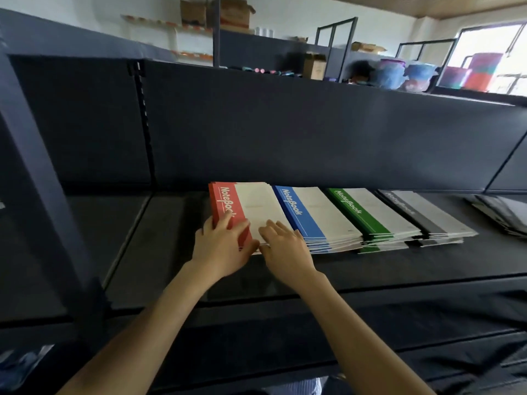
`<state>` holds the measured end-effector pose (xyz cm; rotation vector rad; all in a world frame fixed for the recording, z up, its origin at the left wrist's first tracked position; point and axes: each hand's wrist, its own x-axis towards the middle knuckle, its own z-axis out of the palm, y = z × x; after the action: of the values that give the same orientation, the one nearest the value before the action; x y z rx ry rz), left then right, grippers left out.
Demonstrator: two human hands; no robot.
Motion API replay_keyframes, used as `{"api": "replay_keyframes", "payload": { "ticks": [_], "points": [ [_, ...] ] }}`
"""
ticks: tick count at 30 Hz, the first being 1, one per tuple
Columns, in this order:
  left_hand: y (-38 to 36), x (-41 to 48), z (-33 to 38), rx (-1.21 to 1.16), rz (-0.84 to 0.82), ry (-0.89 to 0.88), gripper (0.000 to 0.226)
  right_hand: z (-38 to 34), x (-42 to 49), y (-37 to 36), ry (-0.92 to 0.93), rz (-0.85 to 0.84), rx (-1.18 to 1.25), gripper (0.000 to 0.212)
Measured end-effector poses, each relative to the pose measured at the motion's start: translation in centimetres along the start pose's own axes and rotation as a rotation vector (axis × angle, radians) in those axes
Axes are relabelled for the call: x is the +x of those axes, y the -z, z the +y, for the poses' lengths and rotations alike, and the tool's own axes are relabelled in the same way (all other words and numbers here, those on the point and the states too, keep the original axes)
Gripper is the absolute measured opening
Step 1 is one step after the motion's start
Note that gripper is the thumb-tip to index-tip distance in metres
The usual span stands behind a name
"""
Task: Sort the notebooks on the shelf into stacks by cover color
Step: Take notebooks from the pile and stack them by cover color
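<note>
Red notebook stack (228, 205): leftmost on shelf (159, 252), just beside blue stack (303, 216), green stack (358, 213), black stack (413, 213) | left hand (219, 248): fingers laid flat over near-left corner | right hand (282, 243): fingers straight, pressing white cover | judgement: squaring edges flush; sorting looks nearly complete.

Matt dark shelf (370, 269); smooth paper notebooks (313, 212); cardboard boxes (236, 12).
</note>
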<state>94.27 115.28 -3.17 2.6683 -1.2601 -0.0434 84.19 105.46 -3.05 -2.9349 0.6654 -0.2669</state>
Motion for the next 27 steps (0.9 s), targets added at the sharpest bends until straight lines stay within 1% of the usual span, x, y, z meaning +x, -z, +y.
{"api": "replay_keyframes", "payload": {
  "ticks": [4, 9, 11, 13, 16, 18, 21, 24, 27],
  "points": [
    [-0.2, 0.1, -0.1, 0.004, 0.012, 0.003, 0.061, -0.2, -0.1, -0.2, -0.032, 0.000, 0.016, 0.040],
    [0.3, 0.2, -0.1, 0.038, -0.030, -0.012, 0.061, -0.4, -0.1, 0.3, -0.044, -0.022, 0.024, 0.041],
    [0.9, 0.3, 0.0, 0.056, -0.072, 0.004, 0.059, -0.2, -0.4, 0.7, -0.060, -0.042, 0.103, 0.043],
    [1.3, 0.4, 0.3, 0.078, -0.085, 0.001, 0.053, 0.3, -0.9, 0.7, -0.101, -0.003, 0.218, 0.044],
    [1.4, 0.2, 1.5, 0.114, 0.005, -0.061, 0.037, 1.9, -2.2, 0.6, -0.155, 0.156, 0.301, 0.045],
    [1.1, 0.1, 3.1, 0.104, 0.062, -0.116, 0.037, 3.3, -3.2, 0.9, -0.182, 0.197, 0.272, 0.047],
    [0.4, 0.6, 6.3, 0.041, 0.101, -0.213, 0.043, 5.9, -4.8, 1.3, -0.239, 0.179, 0.232, 0.052],
    [-0.7, 1.6, 10.3, 0.025, 0.106, -0.320, 0.052, 9.3, -6.6, 1.6, -0.339, 0.127, 0.210, 0.054],
    [-2.2, 2.6, 14.8, -0.036, 0.093, -0.403, 0.050, 13.5, -8.1, 2.2, -0.434, 0.084, 0.190, 0.056]
  ]
}}
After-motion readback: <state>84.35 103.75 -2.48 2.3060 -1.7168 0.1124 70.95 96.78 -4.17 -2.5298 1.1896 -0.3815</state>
